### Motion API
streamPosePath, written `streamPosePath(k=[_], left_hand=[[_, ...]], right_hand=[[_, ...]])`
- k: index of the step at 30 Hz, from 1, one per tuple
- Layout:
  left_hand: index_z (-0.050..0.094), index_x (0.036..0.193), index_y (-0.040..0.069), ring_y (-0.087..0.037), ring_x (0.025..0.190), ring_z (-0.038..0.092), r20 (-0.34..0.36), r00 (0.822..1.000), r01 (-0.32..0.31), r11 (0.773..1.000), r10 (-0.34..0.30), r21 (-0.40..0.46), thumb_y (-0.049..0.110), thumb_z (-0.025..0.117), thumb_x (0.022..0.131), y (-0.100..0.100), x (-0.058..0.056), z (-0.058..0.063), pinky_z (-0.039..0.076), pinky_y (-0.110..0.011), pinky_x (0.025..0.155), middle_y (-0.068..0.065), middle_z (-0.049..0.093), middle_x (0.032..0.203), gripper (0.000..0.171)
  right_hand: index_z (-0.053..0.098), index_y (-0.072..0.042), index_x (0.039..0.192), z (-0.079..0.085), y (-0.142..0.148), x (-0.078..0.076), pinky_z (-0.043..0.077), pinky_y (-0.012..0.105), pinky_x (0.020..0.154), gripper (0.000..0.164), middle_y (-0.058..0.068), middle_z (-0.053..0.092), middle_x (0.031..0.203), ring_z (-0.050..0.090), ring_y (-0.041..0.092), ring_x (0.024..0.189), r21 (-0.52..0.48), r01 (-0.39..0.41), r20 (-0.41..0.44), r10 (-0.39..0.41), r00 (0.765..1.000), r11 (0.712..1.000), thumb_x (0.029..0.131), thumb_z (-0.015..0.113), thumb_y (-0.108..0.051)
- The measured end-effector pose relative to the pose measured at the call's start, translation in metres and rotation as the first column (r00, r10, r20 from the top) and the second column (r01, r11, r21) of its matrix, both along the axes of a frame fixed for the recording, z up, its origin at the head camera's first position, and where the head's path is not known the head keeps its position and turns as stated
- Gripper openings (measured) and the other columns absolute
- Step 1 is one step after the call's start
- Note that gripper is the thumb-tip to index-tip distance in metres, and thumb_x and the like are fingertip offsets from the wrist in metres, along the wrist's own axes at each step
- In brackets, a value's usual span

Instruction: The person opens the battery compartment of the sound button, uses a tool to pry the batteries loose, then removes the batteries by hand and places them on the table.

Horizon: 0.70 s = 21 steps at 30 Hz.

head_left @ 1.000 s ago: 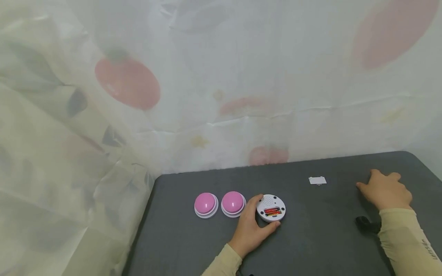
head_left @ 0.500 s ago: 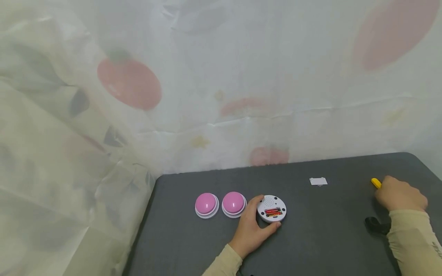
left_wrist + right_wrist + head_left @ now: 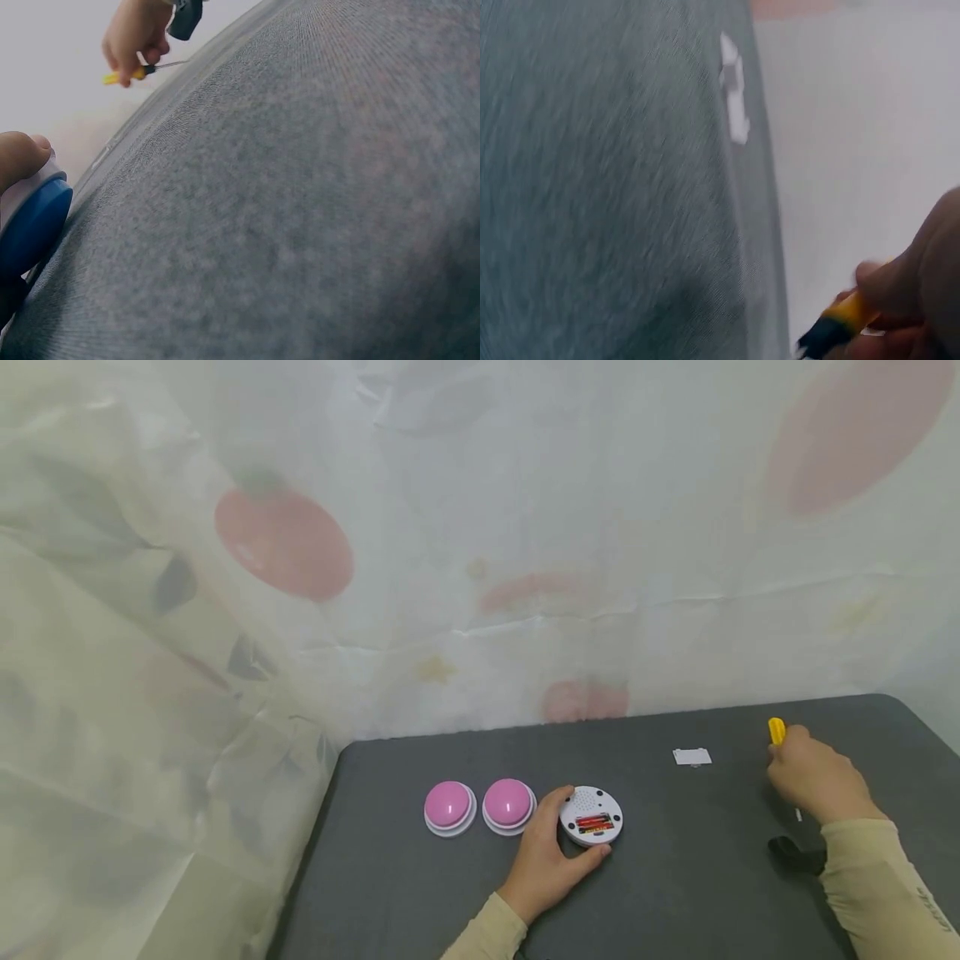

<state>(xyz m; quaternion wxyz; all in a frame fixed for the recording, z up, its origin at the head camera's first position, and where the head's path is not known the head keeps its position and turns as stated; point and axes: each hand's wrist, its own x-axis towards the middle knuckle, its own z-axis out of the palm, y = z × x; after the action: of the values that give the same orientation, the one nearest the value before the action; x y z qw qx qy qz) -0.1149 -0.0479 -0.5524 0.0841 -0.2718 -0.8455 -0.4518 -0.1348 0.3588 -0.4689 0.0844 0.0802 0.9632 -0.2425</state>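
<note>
My left hand point(image 3: 542, 860) grips a round push button point(image 3: 588, 803) by its sides, thumb and fingers spread around it. It lies underside up on the table, its battery bay showing red-and-black batteries. In the left wrist view its dome point(image 3: 36, 225) is blue and faces down. Over the table's right side, my right hand point(image 3: 821, 777) holds a screwdriver point(image 3: 777, 732) by its yellow handle. The left wrist view shows its black collar and thin metal shaft pointing away from the fingers. A white battery cover point(image 3: 692, 757) lies between the two hands, toward the back edge.
Two pink push buttons on white bases, one point(image 3: 447, 804) farther left and one point(image 3: 507, 802) right beside my left hand, stand dome up. The dark grey table point(image 3: 675, 893) ends at the back against a pale printed sheet point(image 3: 450, 527). A black strap point(image 3: 795, 855) hangs at the right wrist.
My right hand reached down at the right, took hold of the screwdriver, and has moved back left with it. The left hand stays on the upturned push button.
</note>
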Motion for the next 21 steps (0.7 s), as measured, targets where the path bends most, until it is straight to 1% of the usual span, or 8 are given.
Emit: streamPosePath(k=[3,5,8,10,12,14,17,21], left_hand=[[0.050,0.156,0.006,-0.019,0.140,0.057,-0.010,1.000,0.000,1.000,0.000,-0.005,0.035,0.094,0.089,0.000,-0.001,-0.001,0.047,-0.041,0.118,-0.003,0.059,0.151,0.085],[0.049,0.156,0.007,-0.018,0.140,0.057,-0.009,1.000,0.001,1.000,-0.001,-0.009,0.035,0.094,0.089,0.000,-0.001,-0.001,0.047,-0.040,0.118,-0.003,0.058,0.152,0.086],[0.049,0.157,0.009,-0.018,0.141,0.057,0.007,1.000,0.001,1.000,-0.001,-0.005,0.036,0.094,0.089,-0.001,-0.001,-0.001,0.047,-0.041,0.118,-0.003,0.058,0.152,0.086],[0.048,0.157,0.010,-0.018,0.141,0.056,0.011,1.000,-0.001,1.000,0.001,-0.006,0.035,0.094,0.089,-0.002,0.000,-0.001,0.047,-0.041,0.118,-0.002,0.058,0.153,0.086],[0.048,0.157,0.010,-0.017,0.141,0.056,0.014,1.000,-0.003,1.000,0.003,-0.004,0.035,0.094,0.089,-0.002,0.000,-0.001,0.046,-0.040,0.118,-0.002,0.058,0.153,0.086],[0.049,0.157,0.009,-0.018,0.141,0.056,0.005,1.000,-0.004,1.000,0.004,-0.007,0.035,0.094,0.089,-0.001,0.000,0.000,0.047,-0.040,0.118,-0.002,0.058,0.152,0.086],[0.049,0.157,0.007,-0.018,0.141,0.057,-0.001,1.000,-0.004,1.000,0.004,-0.009,0.035,0.094,0.089,0.000,0.000,0.002,0.047,-0.041,0.118,-0.003,0.058,0.152,0.086],[0.049,0.157,0.008,-0.017,0.141,0.055,0.025,1.000,-0.005,1.000,0.005,-0.008,0.036,0.093,0.089,0.001,0.001,0.004,0.046,-0.040,0.118,-0.002,0.057,0.153,0.086]], right_hand=[[0.035,0.028,0.125,0.002,-0.013,-0.001,0.050,0.047,0.055,0.046,0.033,0.058,0.091,0.059,0.037,0.068,-0.068,-0.020,-0.110,0.012,0.994,0.997,0.116,0.041,-0.017],[0.034,0.027,0.129,0.001,-0.027,-0.002,0.048,0.043,0.054,0.049,0.028,0.056,0.089,0.056,0.032,0.066,-0.123,-0.036,-0.190,0.012,0.982,0.992,0.118,0.039,-0.020],[0.035,0.022,0.132,0.002,-0.054,-0.003,0.049,0.040,0.053,0.048,0.021,0.058,0.087,0.057,0.028,0.065,-0.252,-0.068,-0.275,-0.004,0.962,0.965,0.120,0.038,-0.024],[0.037,0.017,0.133,0.001,-0.072,-0.003,0.053,0.040,0.053,0.045,0.018,0.060,0.088,0.060,0.026,0.064,-0.347,-0.108,-0.320,-0.009,0.947,0.932,0.120,0.038,-0.026],[0.039,0.011,0.133,0.000,-0.087,-0.002,0.057,0.038,0.056,0.039,0.017,0.063,0.090,0.064,0.025,0.065,-0.437,-0.157,-0.358,-0.012,0.933,0.886,0.120,0.038,-0.026],[0.040,0.009,0.134,-0.001,-0.101,0.000,0.060,0.037,0.059,0.034,0.018,0.064,0.094,0.066,0.023,0.066,-0.499,-0.206,-0.408,-0.018,0.913,0.842,0.120,0.039,-0.022],[0.042,0.009,0.133,-0.005,-0.119,0.002,0.062,0.035,0.061,0.027,0.021,0.064,0.101,0.068,0.023,0.069,-0.557,-0.284,-0.489,-0.032,0.872,0.781,0.119,0.042,-0.014],[0.042,0.009,0.136,-0.011,-0.138,0.005,0.064,0.034,0.064,0.024,0.024,0.063,0.106,0.070,0.025,0.073,-0.596,-0.355,-0.557,-0.052,0.829,0.720,0.117,0.046,-0.005]])
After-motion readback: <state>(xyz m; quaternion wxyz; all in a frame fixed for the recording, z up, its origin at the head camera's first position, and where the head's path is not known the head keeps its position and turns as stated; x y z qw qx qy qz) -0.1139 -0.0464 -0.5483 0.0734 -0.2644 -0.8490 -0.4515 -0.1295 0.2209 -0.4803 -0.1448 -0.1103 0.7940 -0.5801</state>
